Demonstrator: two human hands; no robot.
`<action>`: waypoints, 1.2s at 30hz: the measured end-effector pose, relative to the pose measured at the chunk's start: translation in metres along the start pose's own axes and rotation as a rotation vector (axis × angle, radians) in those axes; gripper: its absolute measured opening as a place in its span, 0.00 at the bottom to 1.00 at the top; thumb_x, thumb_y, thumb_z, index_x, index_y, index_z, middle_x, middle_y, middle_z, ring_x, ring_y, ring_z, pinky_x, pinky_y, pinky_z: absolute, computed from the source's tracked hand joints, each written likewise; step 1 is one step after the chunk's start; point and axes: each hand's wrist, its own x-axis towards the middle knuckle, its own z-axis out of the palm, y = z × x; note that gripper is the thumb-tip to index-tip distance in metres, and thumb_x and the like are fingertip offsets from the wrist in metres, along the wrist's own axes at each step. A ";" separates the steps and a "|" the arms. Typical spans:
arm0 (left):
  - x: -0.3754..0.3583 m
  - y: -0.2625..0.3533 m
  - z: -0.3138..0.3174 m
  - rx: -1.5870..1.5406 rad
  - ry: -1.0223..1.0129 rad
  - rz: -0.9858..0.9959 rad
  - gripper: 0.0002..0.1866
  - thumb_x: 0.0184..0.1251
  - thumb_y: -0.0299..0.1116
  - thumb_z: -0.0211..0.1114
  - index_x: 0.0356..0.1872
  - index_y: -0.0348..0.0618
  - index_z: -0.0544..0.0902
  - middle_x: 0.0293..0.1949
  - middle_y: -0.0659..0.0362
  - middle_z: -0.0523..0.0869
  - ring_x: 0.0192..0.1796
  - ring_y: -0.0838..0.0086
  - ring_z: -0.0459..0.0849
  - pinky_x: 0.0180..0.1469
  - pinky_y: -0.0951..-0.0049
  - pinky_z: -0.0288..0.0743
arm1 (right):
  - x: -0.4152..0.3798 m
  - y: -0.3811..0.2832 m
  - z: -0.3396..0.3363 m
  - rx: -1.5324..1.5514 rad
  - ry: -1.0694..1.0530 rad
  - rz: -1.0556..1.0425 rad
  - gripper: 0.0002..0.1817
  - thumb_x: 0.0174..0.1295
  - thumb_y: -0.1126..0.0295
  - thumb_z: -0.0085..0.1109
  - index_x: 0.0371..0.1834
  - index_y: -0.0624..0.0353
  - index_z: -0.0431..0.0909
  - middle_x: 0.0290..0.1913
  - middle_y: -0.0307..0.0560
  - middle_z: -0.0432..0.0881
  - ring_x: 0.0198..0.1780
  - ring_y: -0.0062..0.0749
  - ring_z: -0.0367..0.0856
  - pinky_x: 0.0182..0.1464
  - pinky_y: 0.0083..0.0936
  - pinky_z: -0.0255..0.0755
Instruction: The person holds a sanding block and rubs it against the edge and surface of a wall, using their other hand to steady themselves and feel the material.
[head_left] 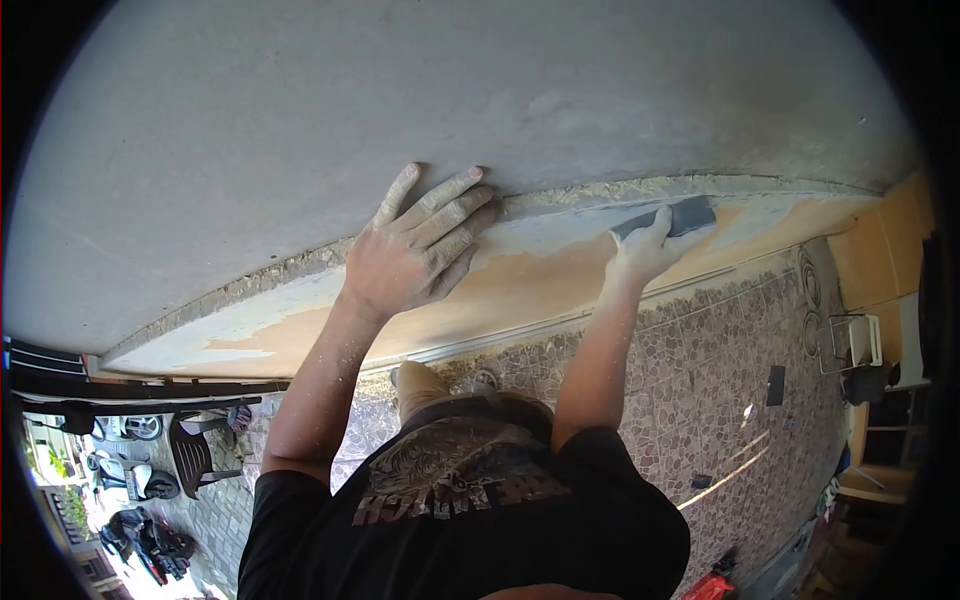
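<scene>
My left hand (415, 240) rests with fingers stretched out and slightly spread over the edge of the grey wall surface (300, 120); pale dust coats the fingers. My right hand (645, 250), also dusty, is closed on a dark grey piece of sandpaper (690, 215), with the thumb across it. The sandpaper lies against the patchy white and tan band (560, 255) below the rough edge (620, 192). How the fingers behind the sandpaper are placed is hidden.
Below is a stone-patterned tiled floor (690, 370), with a dark flat piece (776, 385) and a pale stick (725, 475) on it. At lower left stand a dark chair (195, 450) and parked motorbikes (150, 540). Shelves (885, 440) line the right side.
</scene>
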 end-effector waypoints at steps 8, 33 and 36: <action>-0.004 0.001 0.002 0.010 0.026 0.019 0.20 0.68 0.39 0.64 0.61 0.58 0.85 0.64 0.69 0.82 0.75 0.79 0.70 0.82 0.52 0.50 | -0.112 0.131 -0.032 -0.581 -0.180 -0.556 0.41 0.76 0.72 0.42 0.80 0.75 0.26 0.80 0.78 0.39 0.83 0.62 0.40 0.82 0.49 0.38; -0.001 0.024 -0.006 -0.118 0.037 -0.001 0.18 0.62 0.38 0.71 0.53 0.55 0.88 0.60 0.63 0.86 0.75 0.64 0.71 0.80 0.45 0.45 | -0.112 0.031 -0.052 0.188 -0.437 0.119 0.41 0.72 0.76 0.54 0.83 0.60 0.41 0.68 0.52 0.68 0.61 0.32 0.70 0.66 0.30 0.66; -0.008 0.051 0.006 -0.275 -0.016 0.031 0.25 0.64 0.43 0.71 0.62 0.48 0.84 0.63 0.56 0.84 0.75 0.55 0.70 0.80 0.45 0.46 | -0.111 0.005 -0.063 0.398 -0.604 0.356 0.37 0.70 0.73 0.54 0.81 0.58 0.52 0.60 0.46 0.73 0.52 0.28 0.76 0.56 0.26 0.73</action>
